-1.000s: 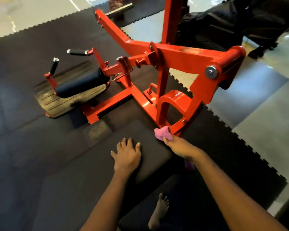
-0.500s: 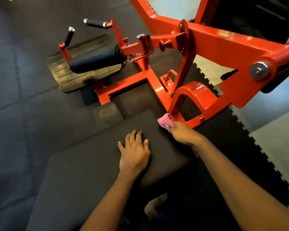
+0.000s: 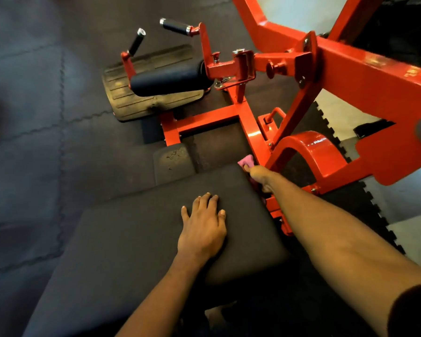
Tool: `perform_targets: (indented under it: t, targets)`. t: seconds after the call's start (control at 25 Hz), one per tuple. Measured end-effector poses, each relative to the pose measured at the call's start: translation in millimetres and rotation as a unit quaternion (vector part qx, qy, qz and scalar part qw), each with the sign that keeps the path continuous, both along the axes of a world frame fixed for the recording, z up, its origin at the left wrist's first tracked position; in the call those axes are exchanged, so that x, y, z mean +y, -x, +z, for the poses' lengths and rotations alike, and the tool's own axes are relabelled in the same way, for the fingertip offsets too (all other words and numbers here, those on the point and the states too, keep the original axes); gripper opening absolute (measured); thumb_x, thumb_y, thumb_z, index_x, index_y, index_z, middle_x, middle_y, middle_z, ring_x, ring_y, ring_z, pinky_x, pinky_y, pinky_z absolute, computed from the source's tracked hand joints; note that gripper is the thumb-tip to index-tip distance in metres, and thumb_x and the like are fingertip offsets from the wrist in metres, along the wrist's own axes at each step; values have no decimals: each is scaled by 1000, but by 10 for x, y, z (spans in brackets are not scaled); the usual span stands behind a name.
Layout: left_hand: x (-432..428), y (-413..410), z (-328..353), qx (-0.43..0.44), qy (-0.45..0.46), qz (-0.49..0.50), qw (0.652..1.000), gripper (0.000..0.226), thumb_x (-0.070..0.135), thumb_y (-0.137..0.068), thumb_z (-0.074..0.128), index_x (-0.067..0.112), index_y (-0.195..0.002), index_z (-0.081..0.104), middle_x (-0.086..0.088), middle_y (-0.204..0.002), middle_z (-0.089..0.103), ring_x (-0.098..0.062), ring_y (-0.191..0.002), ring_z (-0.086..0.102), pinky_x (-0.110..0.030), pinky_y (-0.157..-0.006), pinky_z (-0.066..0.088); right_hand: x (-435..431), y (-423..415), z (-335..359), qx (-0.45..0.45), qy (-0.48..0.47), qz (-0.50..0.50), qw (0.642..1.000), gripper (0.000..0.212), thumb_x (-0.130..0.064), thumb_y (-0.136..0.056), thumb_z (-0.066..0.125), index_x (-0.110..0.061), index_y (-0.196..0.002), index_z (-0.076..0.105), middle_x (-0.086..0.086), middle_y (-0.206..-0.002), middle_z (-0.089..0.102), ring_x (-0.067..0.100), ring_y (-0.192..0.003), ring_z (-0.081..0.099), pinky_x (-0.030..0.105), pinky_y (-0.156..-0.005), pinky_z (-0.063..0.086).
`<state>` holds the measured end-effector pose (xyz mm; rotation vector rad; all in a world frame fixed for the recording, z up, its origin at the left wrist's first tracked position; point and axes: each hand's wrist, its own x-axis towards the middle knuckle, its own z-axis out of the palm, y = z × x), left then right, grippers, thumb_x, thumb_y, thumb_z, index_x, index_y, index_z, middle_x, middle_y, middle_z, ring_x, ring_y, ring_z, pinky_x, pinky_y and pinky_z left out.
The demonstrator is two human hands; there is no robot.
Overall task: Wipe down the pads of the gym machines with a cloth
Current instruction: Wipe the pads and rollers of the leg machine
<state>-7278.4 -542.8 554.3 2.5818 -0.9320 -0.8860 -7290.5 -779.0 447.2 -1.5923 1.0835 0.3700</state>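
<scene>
On the seat pad point(image 3: 131, 234), left hand point(image 3: 202, 229) lies flat (right hand point(image 3: 260, 177) grips cloth point(image 3: 246, 162)).

The right hand point(image 3: 259, 177) is turning over the far right corner of the seat pad point(image 3: 144, 239), so its fingers are now reaching down the side of the pad instead of lying on top as before. The pink cloth point(image 3: 246, 163) is showing less than a second ago. Only a small fold is sticking out past the fingertips, close to the red frame point(image 3: 309, 152). The whole view is coming nearer too.
</scene>
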Motion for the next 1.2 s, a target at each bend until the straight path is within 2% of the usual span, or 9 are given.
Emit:
perform_targets:
  t: [0.12,0.24,0.36,0.48,0.76,0.88,1.0,1.12,1.2]
  targets:
    - [-5,9,8,-11,6,3,1000,51,38,-106,28,21,-154,28,3,-161,23,-14,-150,14,-56,-123,5,-91,-108,340,-40,59,26,997,33,-21,-108,45,-1,-129,62,13,-119,61,22,-110,55,30,-92,40]
    - [-9,2,-5,7,15,25,1000,54,33,-105,30,15,-156,22,-2,-162,23,-16,-151,15,-55,-123,5,169,-109,750,-78,107,157,979,23,-10,-101,45,-9,-100,67,8,-110,63,23,-103,56,34,-95,42]
    - [30,4,56,30,98,118,988,58,12,-100,39,4,-154,21,-12,-159,26,-26,-148,24,-46,-123,14,552,-26,987,-22,207,332,920,35,-17,-104,39,-12,-128,64,15,-141,59,33,-130,53,39,-107,40]
    - [258,-232,249,25,171,258,951,59,-6,-88,40,1,-146,34,-17,-146,39,-33,-135,41,-41,-114,33,955,-73,1048,10,252,346,904,46,-29,-103,37,-26,-147,50,16,-155,45,37,-141,44,46,-114,38]
    - [1583,-1180,417,-2,100,225,969,64,1,-88,60,5,-148,36,-18,-150,41,-32,-137,42,-41,-113,35,2554,-833,1030,-24,179,419,890,53,-28,-99,47,-29,-152,43,18,-161,35,38,-148,32,53,-121,26]
    - [2343,-1464,501,10,85,243,966,74,4,-86,67,9,-152,32,-13,-156,36,-29,-141,38,-40,-116,33,3184,-1175,1157,-29,131,451,882,53,-26,-105,43,-25,-157,35,18,-163,28,37,-151,25,45,-125,19]
    - [2927,-1628,605,24,144,205,968,81,4,-73,66,9,-149,37,-10,-150,44,-25,-139,41,-36,-116,34,3767,-1381,1341,-106,11,370,923,47,-21,-108,44,-10,-153,43,14,-153,45,32,-145,37,34,-120,28]
    - [3423,-1825,673,-30,183,203,962,38,13,-68,74,22,-101,58,5,-100,62,-18,-99,63,-23,-77,48,4214,-1523,1559,-192,-101,232,948,34,-9,-103,51,0,-136,53,16,-128,61,22,-116,55,29,-97,45]
    - [3718,-1958,716,-58,182,221,956,26,11,-71,72,22,-83,51,4,-78,61,-23,-79,63,-29,-62,47,4366,-1594,1589,-230,-25,198,952,22,-27,-89,66,-16,-108,63,14,-108,69,18,-97,60,37,-89,50]
